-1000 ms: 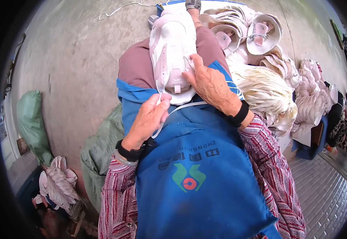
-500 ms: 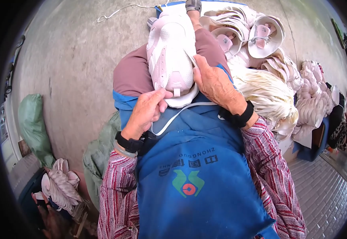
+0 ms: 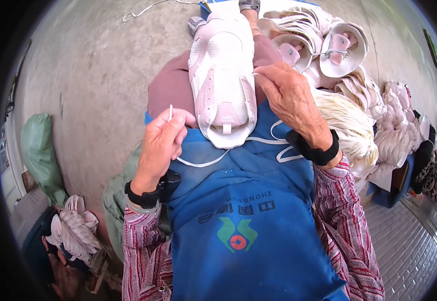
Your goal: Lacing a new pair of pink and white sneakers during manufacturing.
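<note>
The person wears a blue apron [image 3: 248, 236] with a green and red emblem, a red-and-white striped shirt [image 3: 349, 226], brownish trousers [image 3: 171, 90], and black bands on both wrists.

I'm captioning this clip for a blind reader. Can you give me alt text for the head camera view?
A person's left hand pinches a white lace while the right hand grips the side of a pink and white shoe upper lying on a blue apron. More shoe uppers are heaped to the right on a concrete floor.
</note>
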Available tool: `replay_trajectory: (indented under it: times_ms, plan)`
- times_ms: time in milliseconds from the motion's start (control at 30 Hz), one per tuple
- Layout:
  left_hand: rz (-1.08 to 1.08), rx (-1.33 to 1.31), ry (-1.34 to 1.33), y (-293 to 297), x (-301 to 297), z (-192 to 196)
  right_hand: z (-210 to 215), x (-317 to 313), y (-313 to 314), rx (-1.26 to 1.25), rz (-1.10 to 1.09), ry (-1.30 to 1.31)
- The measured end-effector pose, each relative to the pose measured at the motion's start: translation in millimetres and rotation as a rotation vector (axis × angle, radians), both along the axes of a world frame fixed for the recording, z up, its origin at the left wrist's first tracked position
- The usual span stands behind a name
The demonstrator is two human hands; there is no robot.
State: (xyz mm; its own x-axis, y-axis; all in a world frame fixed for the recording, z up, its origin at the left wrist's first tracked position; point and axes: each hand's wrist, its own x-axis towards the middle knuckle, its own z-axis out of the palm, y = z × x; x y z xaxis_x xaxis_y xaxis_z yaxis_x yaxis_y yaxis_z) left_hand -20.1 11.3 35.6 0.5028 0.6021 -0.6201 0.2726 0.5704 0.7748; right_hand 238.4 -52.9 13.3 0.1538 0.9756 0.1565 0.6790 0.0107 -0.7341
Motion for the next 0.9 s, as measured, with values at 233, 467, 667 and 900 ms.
replay_trajectory:
  times_ms: [233, 467, 667, 900]
  plan:
    - [-0.103, 0.428, 0.05, 21, 33, -12, -5, -11, 19, -0.03, -0.052, 0.091]
    - [-0.351, 0.46, 0.326, 36, 53, -19, -12, -12, 18, 0.008, -0.048, 0.002]
    - [-0.261, 0.504, 0.119, 45, 51, -21, -6, -12, 29, -0.004, 0.007, 0.024]
    - [-0.193, 0.441, 0.105, 60, 54, -22, -1, -16, 36, 0.018, 0.109, -0.008]
